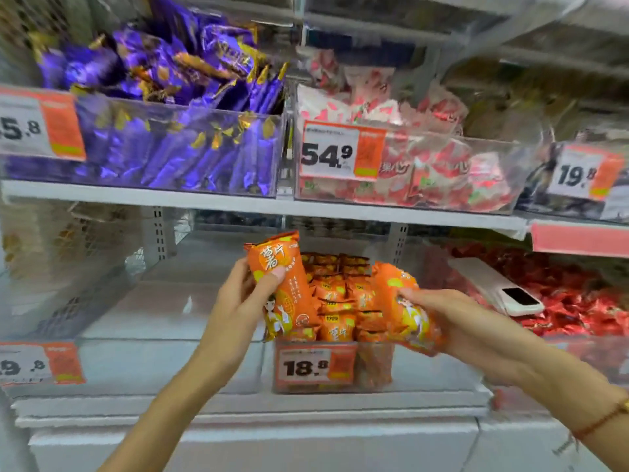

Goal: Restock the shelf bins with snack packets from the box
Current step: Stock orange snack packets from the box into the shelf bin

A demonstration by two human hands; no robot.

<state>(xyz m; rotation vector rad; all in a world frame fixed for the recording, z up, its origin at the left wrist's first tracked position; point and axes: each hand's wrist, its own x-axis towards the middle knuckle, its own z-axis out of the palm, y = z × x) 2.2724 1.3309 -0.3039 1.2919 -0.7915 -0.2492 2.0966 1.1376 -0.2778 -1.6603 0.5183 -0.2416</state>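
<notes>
My left hand [243,294] grips an orange snack packet [286,291] upright, just above the left front corner of the clear bin [374,369] on the lower shelf. My right hand [452,321] holds another orange packet [405,308] tilted over the bin's right side. The bin is filled with several matching orange packets [337,301] and carries an 18.8 price tag [315,367] on its front. The box is not in view.
Upper shelf bins hold purple packets [163,131], red-and-white packets [425,165] and dark packets [561,199]. A white phone [500,287] lies on red sweets [578,301] in the bin to the right. The clear bin [153,321] left of the orange one looks bare.
</notes>
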